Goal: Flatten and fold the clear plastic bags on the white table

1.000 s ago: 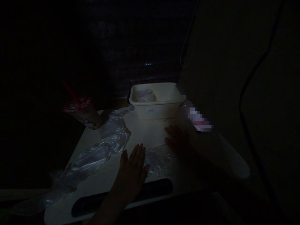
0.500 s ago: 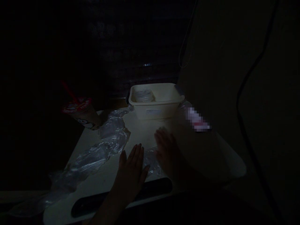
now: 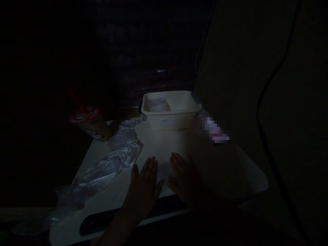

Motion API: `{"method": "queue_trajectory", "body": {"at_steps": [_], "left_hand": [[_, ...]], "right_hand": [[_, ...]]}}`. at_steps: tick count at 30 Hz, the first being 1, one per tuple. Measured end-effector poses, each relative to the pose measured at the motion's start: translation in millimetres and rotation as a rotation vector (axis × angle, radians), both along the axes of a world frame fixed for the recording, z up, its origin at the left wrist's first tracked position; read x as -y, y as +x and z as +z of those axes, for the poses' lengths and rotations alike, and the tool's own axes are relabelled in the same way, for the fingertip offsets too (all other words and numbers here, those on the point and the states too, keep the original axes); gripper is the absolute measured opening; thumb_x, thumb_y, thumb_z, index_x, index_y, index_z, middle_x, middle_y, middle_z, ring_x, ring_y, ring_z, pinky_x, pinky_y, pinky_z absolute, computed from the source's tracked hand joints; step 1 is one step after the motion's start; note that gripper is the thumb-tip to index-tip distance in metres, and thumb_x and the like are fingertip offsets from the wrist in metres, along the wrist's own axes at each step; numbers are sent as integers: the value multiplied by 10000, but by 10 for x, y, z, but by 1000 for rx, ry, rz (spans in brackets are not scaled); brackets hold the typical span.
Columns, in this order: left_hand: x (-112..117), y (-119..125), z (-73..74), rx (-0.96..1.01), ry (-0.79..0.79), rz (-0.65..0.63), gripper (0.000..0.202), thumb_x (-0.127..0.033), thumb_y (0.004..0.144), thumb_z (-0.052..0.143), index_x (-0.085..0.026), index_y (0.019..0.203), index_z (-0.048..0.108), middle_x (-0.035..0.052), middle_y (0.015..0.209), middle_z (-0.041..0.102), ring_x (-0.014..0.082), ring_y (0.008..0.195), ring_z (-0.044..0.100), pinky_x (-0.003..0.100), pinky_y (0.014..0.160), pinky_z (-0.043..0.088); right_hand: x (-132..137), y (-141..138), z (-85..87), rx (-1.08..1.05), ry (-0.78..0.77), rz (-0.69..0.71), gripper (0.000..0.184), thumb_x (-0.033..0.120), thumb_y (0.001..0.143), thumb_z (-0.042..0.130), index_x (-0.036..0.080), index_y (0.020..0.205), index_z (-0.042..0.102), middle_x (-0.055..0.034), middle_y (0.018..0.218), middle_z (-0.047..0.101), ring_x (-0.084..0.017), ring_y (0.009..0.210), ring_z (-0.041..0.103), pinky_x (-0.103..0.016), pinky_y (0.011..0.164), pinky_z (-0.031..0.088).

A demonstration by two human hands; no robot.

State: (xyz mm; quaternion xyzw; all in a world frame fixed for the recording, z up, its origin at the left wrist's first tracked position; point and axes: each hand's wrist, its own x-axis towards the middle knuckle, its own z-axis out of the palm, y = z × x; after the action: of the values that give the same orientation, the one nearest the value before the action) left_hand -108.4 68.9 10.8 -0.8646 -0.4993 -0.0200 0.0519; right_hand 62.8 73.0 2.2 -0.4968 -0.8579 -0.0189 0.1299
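Note:
The scene is very dark. My left hand (image 3: 145, 186) lies flat, fingers stretched out, on the pale table (image 3: 164, 143). My right hand (image 3: 183, 177) rests flat right beside it, fingers also stretched. Between and under the two hands lies a small clear plastic bag (image 3: 163, 172), mostly covered by them. A long heap of crumpled clear plastic bags (image 3: 107, 164) stretches from the table's left front corner toward the middle, just left of my left hand.
A cream plastic tub (image 3: 170, 112) with clear plastic inside stands at the back of the table. A drink cup (image 3: 89, 124) with a red straw stands at the back left. A dark slot (image 3: 102, 220) runs along the near edge. A cable (image 3: 269, 85) hangs at right.
My right hand has slid from the middle right of the table toward me and leftward, ending beside my left hand over the small bag. The left hand stayed put.

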Motion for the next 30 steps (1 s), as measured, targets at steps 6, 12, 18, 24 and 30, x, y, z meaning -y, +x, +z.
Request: {"method": "queue_trajectory", "body": {"at_steps": [6,12,18,24,30], "left_hand": [[15,-6,7,7,10,8,534,-409,826,212,-96,1258,232,129,1325,235,242,1224,178,522,936,162],[16,-6,-12,12,20,18,536,-413,825,216,-107,1265,215,121,1327,236,237,1225,174,517,938,164],[10,-12,-18,19,18,12,533,-402,828,225,-107,1270,190,112,1333,223,231,1227,167,508,936,179],[22,-20,0,39,16,15,540,-394,830,237,-114,1281,139,104,1331,235,221,1226,174,505,938,177],[37,-19,2,90,-9,12,561,-404,822,258,-96,1278,151,133,1321,253,230,1223,181,510,939,166]], "right_hand": [[-26,228,-44,44,50,-86,516,374,805,293,45,1198,355,-163,1278,328,-256,1184,251,-504,936,146],[-76,375,-17,95,-41,-199,518,384,789,319,53,1181,388,-183,1244,372,-282,1148,311,-517,910,179],[-211,493,65,38,-21,-138,359,346,788,345,158,1037,523,-133,1172,471,-275,1098,366,-527,875,208],[-632,362,257,-119,-176,36,223,246,727,455,162,884,588,-62,898,600,-162,861,512,-293,766,357],[-815,144,403,116,-298,169,133,273,661,519,195,674,626,-36,734,619,-175,755,539,-286,688,333]]}}
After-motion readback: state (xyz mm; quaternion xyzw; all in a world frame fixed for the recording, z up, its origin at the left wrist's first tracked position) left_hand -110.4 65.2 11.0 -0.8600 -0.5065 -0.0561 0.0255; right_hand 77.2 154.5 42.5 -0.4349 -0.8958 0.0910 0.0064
